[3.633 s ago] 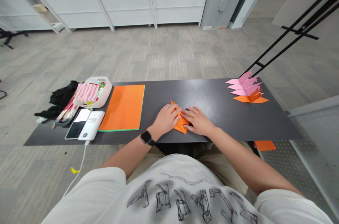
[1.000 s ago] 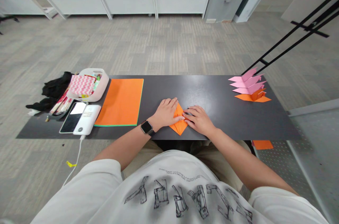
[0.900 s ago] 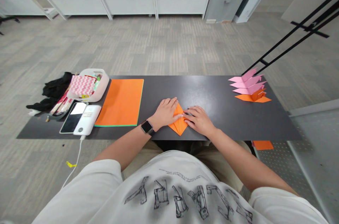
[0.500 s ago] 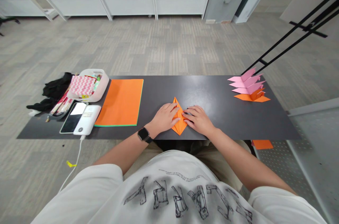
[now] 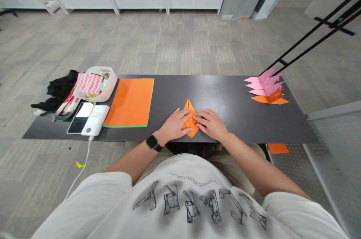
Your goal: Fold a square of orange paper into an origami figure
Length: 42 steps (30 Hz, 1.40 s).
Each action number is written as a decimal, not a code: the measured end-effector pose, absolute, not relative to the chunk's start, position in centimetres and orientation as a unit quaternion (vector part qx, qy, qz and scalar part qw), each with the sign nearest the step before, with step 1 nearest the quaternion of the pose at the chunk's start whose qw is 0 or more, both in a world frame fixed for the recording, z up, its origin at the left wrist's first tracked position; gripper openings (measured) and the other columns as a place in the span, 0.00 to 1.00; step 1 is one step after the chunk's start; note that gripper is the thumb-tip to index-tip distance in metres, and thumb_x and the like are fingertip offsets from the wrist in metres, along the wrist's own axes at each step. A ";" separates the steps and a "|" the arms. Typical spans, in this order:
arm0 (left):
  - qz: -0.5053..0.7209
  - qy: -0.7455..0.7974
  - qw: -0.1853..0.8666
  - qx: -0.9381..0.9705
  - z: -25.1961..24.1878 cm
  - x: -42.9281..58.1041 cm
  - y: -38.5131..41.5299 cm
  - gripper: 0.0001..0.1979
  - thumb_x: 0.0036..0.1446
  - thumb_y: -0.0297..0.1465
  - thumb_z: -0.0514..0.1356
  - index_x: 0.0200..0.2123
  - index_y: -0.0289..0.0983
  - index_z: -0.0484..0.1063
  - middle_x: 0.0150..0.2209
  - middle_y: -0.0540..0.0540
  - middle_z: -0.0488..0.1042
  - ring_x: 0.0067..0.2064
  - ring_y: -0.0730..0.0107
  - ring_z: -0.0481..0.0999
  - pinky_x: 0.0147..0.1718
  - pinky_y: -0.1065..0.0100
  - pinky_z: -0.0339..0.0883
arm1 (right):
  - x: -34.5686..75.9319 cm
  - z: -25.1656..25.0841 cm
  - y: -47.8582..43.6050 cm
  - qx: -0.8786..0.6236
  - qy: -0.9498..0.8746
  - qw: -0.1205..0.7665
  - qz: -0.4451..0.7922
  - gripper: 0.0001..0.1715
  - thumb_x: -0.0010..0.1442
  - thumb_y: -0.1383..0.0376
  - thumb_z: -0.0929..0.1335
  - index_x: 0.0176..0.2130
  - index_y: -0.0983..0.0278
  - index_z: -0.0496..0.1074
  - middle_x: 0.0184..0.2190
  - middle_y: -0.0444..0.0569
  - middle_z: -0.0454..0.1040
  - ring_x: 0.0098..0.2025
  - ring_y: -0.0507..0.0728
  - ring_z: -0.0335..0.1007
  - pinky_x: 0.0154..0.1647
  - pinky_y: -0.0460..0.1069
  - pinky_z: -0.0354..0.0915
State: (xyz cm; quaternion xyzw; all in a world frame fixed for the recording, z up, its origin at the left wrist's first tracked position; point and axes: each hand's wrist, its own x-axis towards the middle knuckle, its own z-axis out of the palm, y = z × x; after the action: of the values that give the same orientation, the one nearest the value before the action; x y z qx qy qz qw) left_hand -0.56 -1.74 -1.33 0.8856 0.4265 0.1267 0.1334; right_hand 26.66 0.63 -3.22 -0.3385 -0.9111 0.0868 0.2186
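Note:
A folded orange origami paper, shaped like a narrow kite with a centre crease, lies flat on the dark table near its front edge. My left hand rests over its left side, fingers stretched out and lying on the paper. From the other side my right hand reaches in, its spread fingertips touching the right edge. Both hands press from above rather than grip. The fingers cover parts of the paper's two side corners.
A stack of orange sheets lies left of centre. Beyond it are a white power bank with a cable, a phone, a white basket and black cloth. Folded pink cranes and an orange crane stand at the right.
The whole view has shifted slightly, with the table sitting higher in the picture. Both hands stay on the orange paper, and the right fingers reach slightly further across it.

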 end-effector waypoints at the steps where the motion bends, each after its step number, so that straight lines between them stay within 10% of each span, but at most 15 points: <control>1: 0.126 0.427 0.133 0.885 -1.4 -0.6 -1.8 0.31 0.71 0.43 0.63 0.70 0.32 0.70 0.74 0.33 0.66 0.76 0.50 0.65 0.79 0.45 0.50 | 26.6 -3.3 0.5 -0.333 -0.913 0.222 0.085 0.19 0.74 0.60 0.71 0.61 0.52 0.81 0.60 0.52 0.81 0.63 0.66 0.72 0.72 0.71 0.62; 42: 0.138 0.458 0.148 0.866 -0.8 0.7 -1.8 0.20 0.71 0.39 0.64 0.62 0.41 0.77 0.71 0.40 0.71 0.73 0.50 0.68 0.77 0.39 0.52 | 26.4 -3.6 6.7 -0.318 -0.932 0.155 0.075 0.26 0.75 0.56 0.68 0.67 0.54 0.76 0.67 0.53 0.76 0.70 0.71 0.65 0.72 0.72 0.61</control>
State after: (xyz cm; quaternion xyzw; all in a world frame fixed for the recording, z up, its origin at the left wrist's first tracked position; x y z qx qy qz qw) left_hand 0.73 -1.82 -0.78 0.8656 0.4582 0.1378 0.1478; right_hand 26.43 6.73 -3.65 -0.3176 -0.9324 0.0747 0.1553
